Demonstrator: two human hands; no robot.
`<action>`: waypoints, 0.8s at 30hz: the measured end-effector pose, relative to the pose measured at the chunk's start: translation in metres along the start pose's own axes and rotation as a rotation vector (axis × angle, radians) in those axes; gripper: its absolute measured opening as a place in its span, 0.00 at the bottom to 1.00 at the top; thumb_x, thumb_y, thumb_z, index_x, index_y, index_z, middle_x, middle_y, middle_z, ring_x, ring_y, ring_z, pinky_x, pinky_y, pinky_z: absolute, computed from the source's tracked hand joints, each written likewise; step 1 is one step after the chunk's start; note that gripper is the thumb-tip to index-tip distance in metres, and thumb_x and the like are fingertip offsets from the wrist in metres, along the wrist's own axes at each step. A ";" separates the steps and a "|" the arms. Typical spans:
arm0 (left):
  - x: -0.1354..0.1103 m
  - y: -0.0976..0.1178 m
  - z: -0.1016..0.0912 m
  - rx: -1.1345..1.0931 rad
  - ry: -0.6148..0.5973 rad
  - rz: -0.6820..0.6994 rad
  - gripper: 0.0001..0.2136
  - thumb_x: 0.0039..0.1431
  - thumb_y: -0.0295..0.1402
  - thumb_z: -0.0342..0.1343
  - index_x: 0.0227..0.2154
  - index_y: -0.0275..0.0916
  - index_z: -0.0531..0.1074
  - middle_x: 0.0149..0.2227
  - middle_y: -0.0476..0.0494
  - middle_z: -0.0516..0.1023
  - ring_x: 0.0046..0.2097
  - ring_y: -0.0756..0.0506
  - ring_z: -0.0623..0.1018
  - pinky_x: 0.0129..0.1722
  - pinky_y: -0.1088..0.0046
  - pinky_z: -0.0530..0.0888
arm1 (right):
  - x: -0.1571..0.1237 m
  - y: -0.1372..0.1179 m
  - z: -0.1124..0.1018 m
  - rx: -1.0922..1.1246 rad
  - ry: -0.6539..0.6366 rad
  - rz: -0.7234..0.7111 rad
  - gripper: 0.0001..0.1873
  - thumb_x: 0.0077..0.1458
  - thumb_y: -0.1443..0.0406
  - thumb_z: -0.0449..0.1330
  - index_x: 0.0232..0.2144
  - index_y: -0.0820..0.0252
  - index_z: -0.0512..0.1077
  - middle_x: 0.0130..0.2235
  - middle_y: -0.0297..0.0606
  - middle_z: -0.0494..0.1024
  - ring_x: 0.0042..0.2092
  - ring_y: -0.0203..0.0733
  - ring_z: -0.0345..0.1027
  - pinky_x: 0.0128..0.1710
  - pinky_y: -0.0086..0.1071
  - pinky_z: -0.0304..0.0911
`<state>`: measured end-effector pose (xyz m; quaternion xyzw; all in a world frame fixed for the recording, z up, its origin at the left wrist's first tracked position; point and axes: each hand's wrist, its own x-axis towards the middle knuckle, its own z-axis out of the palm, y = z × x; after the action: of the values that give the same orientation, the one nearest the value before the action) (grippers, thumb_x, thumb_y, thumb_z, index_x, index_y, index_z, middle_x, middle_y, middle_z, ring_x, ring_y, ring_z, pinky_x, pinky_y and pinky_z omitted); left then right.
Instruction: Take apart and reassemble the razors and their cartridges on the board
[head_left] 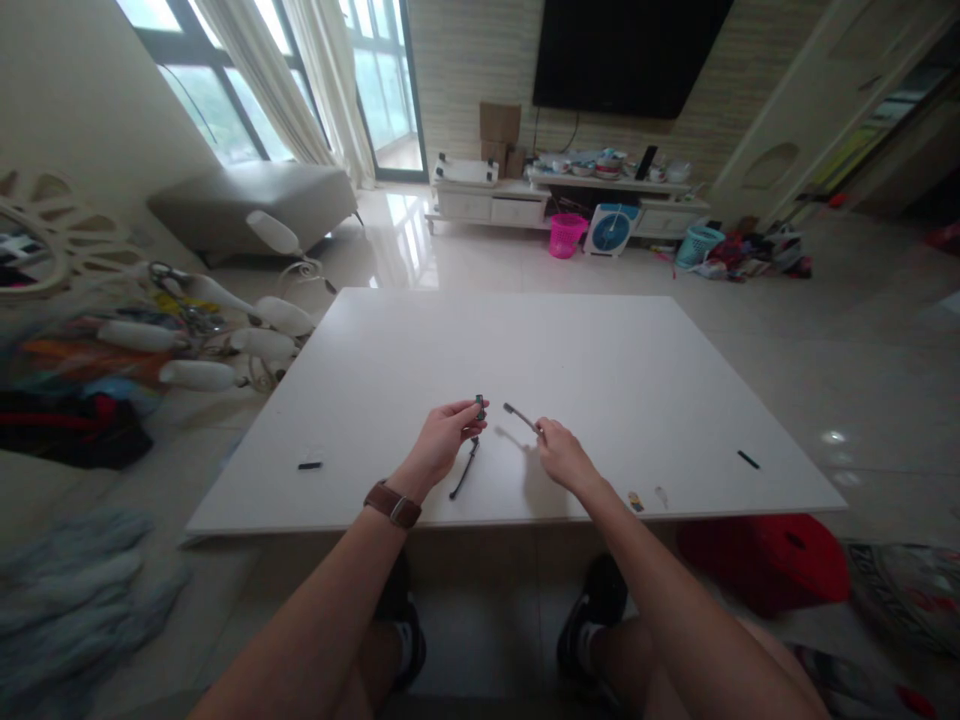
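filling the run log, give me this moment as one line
left hand: pinches dark part | right hand: holds thin rod | table: black bit at left, another at right

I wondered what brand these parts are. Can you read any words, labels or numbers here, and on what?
None can be read.
The small dark piece in the left hand and the thin rod in the right hand: too small to show markings.
The cardboard box: no legible print.
The blue and white fan: blurred, no readable text.
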<state>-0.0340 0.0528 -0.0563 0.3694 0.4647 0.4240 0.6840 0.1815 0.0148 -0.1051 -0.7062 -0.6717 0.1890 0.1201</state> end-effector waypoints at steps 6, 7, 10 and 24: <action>0.001 -0.003 0.002 0.019 -0.003 0.013 0.16 0.45 0.38 0.70 0.32 0.31 0.79 0.35 0.40 0.79 0.35 0.49 0.77 0.42 0.69 0.74 | -0.009 -0.022 -0.032 0.505 0.217 -0.104 0.22 0.66 0.50 0.49 0.41 0.57 0.77 0.26 0.32 0.72 0.28 0.38 0.63 0.28 0.29 0.52; 0.002 -0.004 0.004 0.012 -0.002 0.013 0.16 0.44 0.38 0.70 0.33 0.31 0.79 0.34 0.39 0.80 0.35 0.49 0.77 0.43 0.68 0.74 | -0.010 -0.025 -0.033 0.550 0.212 -0.134 0.22 0.65 0.50 0.51 0.41 0.57 0.78 0.26 0.31 0.72 0.28 0.38 0.63 0.28 0.29 0.53; 0.002 -0.006 0.007 0.014 -0.009 0.012 0.15 0.43 0.36 0.70 0.33 0.31 0.80 0.34 0.39 0.80 0.35 0.48 0.78 0.43 0.68 0.75 | -0.013 -0.026 -0.032 0.509 0.151 -0.211 0.19 0.64 0.52 0.53 0.41 0.55 0.79 0.28 0.32 0.76 0.29 0.38 0.65 0.29 0.29 0.54; -0.001 -0.013 0.016 0.126 0.014 -0.024 0.14 0.44 0.36 0.69 0.31 0.30 0.80 0.31 0.41 0.79 0.31 0.50 0.76 0.40 0.70 0.74 | -0.013 -0.010 -0.042 0.203 0.275 -0.071 0.16 0.63 0.55 0.54 0.35 0.50 0.81 0.30 0.35 0.80 0.30 0.41 0.68 0.29 0.31 0.52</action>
<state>-0.0162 0.0457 -0.0630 0.4031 0.4995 0.3881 0.6613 0.1899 0.0061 -0.0617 -0.6855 -0.6508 0.1533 0.2882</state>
